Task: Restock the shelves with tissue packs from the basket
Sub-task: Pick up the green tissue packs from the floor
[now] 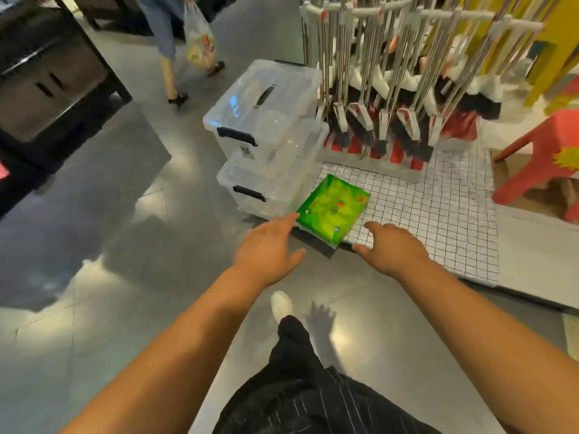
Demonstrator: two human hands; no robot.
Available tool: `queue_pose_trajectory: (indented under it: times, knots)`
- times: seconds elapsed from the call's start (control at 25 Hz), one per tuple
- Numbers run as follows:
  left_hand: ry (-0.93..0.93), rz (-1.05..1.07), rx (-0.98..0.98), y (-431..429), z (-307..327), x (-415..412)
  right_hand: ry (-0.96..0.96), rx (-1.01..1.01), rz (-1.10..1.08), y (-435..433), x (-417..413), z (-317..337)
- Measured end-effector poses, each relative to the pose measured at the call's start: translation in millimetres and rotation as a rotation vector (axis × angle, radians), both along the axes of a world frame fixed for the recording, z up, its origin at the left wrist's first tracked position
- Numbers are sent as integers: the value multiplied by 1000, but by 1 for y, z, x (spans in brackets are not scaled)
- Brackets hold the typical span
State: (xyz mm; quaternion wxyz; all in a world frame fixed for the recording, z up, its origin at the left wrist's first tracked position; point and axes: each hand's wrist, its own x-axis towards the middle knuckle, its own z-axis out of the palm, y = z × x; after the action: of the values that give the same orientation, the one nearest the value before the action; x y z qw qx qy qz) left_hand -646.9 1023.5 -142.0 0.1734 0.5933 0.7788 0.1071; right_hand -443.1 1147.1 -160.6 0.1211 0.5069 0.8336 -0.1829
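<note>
A green tissue pack (332,209) lies flat on the near left corner of a low white wire-grid platform (438,214). My left hand (269,245) hovers just left of the pack, fingers spread, fingertips close to its left corner. Just right of the pack is my right hand (391,249), fingers apart, above the platform's front edge. Neither hand holds anything. No basket is in view.
Two stacked clear plastic storage boxes (266,139) stand left of the platform. A rack of brooms and mops (391,89) sits at the platform's back. A red plastic stool (545,161) is at right. Another person with a plastic bag (197,36) walks at the top. Dark cabinet (47,79) at left.
</note>
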Motion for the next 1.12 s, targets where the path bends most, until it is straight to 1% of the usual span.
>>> queue_pose_trajectory:
  times: [0.08, 0.24, 0.4, 0.52, 0.72, 0.88, 1.0, 1.12]
  knots:
    - [-90, -5, -54, 56, -20, -31, -27, -70, -17, 53, -33, -20]
    - [-237, 29, -254, 169, -58, -91, -71, -220, -91, 159, -91, -55]
    - [-242, 9, -355, 247, -92, -133, -144, -259, -120, 250, -124, -91]
    - [-281, 102, -406, 306, -134, -147, -201, -301, -73, 317, -144, -139]
    - [-355, 211, -481, 385, -232, -144, -230, -314, 13, 423, -171, -250]
    - [-384, 400, -527, 431, -336, -132, -224, -382, 105, 485, -178, -365]
    - [-368, 474, -595, 449, -420, -124, -211, -317, 170, 519, -173, -442]
    - [-355, 539, -667, 454, -497, -117, -261, -209, 288, 537, -170, -513]
